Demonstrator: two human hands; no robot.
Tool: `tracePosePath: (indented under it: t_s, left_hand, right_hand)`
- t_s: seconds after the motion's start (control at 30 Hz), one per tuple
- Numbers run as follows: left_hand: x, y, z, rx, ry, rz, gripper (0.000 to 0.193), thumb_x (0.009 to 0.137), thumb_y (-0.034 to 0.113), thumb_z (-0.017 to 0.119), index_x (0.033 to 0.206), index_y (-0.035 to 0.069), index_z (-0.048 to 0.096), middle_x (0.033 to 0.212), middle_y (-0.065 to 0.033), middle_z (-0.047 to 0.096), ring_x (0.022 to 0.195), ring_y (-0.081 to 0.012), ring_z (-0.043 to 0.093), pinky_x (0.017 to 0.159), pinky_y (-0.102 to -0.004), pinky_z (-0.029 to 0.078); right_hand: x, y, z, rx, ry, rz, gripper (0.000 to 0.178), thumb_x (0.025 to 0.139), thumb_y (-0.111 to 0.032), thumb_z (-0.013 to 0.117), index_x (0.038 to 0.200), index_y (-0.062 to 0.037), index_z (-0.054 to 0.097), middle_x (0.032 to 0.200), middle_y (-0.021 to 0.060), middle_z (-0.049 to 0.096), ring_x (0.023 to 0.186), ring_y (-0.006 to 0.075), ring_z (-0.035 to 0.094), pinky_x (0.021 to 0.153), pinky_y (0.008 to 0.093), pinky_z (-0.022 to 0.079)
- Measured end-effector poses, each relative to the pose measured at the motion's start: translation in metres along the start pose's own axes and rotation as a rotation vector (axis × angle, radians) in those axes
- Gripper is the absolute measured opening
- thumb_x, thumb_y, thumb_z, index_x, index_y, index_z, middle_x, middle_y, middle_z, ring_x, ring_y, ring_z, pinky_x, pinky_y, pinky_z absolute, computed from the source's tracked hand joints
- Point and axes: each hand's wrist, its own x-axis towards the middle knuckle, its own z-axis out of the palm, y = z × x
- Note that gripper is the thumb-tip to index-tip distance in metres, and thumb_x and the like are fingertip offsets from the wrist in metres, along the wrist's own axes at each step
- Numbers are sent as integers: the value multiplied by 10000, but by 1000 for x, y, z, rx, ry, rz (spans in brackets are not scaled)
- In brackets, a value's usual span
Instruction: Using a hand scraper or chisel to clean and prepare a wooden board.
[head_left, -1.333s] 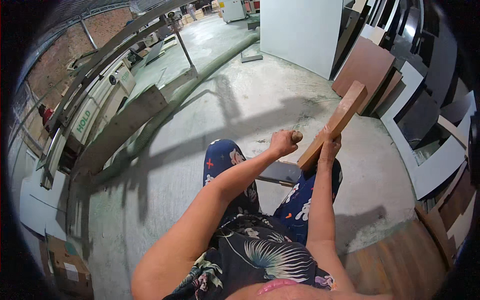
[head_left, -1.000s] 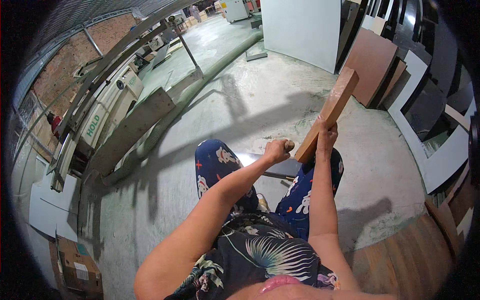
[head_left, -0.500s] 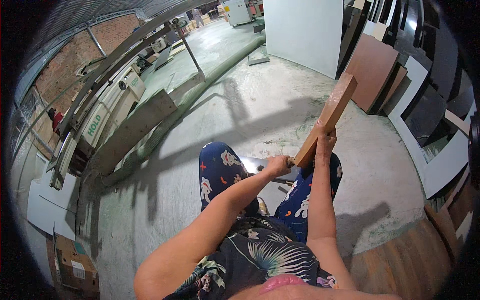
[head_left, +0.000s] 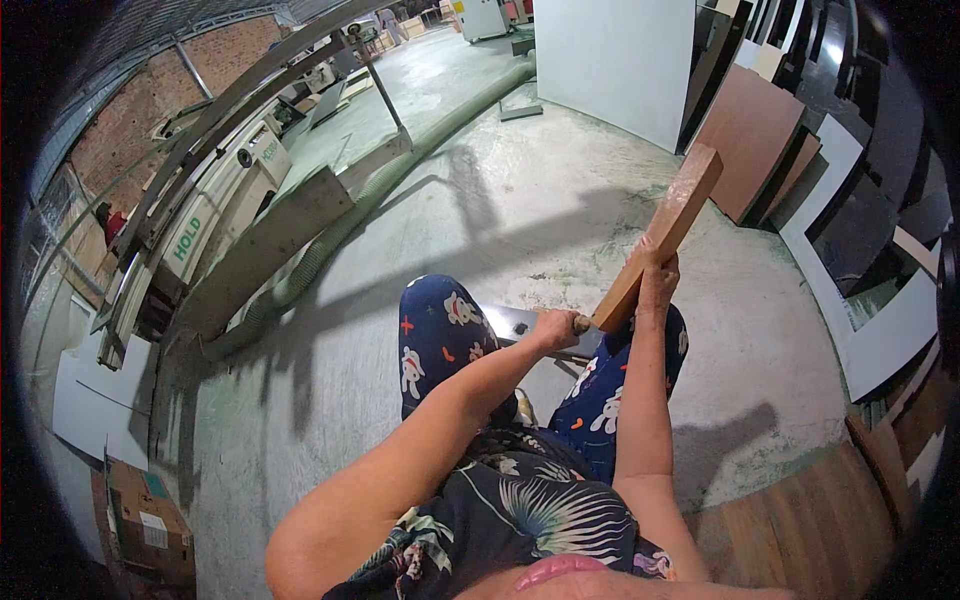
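Note:
A long reddish-brown wooden block [head_left: 686, 190] slants up and to the right in front of my right knee. My right hand [head_left: 656, 278] wraps round its lower half. At the block's near end, my left hand [head_left: 556, 328] is closed on a small brownish piece [head_left: 582, 324], mostly hidden by the fingers, that meets the block there. I cannot make out what this piece is. Below my left hand, a shiny grey flat surface [head_left: 508, 322] with a dark spot shows between my knees. Part of it is hidden by my hand and leg.
Upright boards, among them a brown panel [head_left: 748, 130] and a large white panel [head_left: 612, 70], lean at the right and ahead. Left stands a long machine [head_left: 205, 225] with metal rails; a ribbed hose [head_left: 300, 290] runs beside it. A cardboard box [head_left: 150, 520] sits lower left.
The whole view has shifted slightly. Both hands and the wooden block keep nearly the same places relative to each other.

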Motion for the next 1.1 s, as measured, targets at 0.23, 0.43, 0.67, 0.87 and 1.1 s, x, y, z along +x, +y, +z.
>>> tracePosePath:
  t_s: [0.23, 0.43, 0.67, 0.87, 1.1]
  left_hand:
    - [-2, 5, -1, 22, -40, -23, 347, 668, 210, 651, 1010, 157, 672, 877, -147, 692, 848, -339, 664, 741, -439, 523]
    - [1, -5, 7, -11, -15, 1, 362, 652, 207, 660, 1011, 166, 676, 870, -148, 694, 846, -339, 664, 747, -443, 525]
    - [3, -1, 6, 13, -44, 34, 441, 656, 257, 739, 1076, 158, 648, 888, -150, 686, 846, -353, 655, 742, -441, 524]
    - [7, -4, 8, -12, -63, 21, 438, 654, 229, 733, 1077, 156, 641, 889, -140, 688, 834, -348, 660, 740, -440, 526]
    - [6, 1, 8, -6, -56, 12, 412, 662, 203, 710, 1059, 137, 623, 872, -155, 682, 818, -358, 657, 727, -450, 522]
  right_hand:
    - [4, 7, -8, -33, -3, 8, 554, 784, -327, 736, 1173, 16, 543, 1048, 113, 579, 957, 209, 558, 856, 343, 449]
    - [-2, 1, -3, -31, -38, 1, 567, 783, -351, 733, 1170, 15, 541, 1043, 111, 575, 941, 203, 556, 834, 336, 453]
    - [-1, 6, -6, -37, -11, -77, 469, 803, -338, 719, 1078, -11, 527, 782, 68, 587, 657, 159, 605, 605, 289, 510]
    - [-7, -7, -4, -17, -42, 61, 563, 786, -322, 732, 1174, 30, 526, 1009, 101, 583, 865, 190, 585, 771, 326, 485]
    - [-7, -5, -2, -3, 11, -38, 496, 785, -370, 728, 1065, -20, 517, 792, 87, 597, 672, 179, 630, 600, 298, 536]
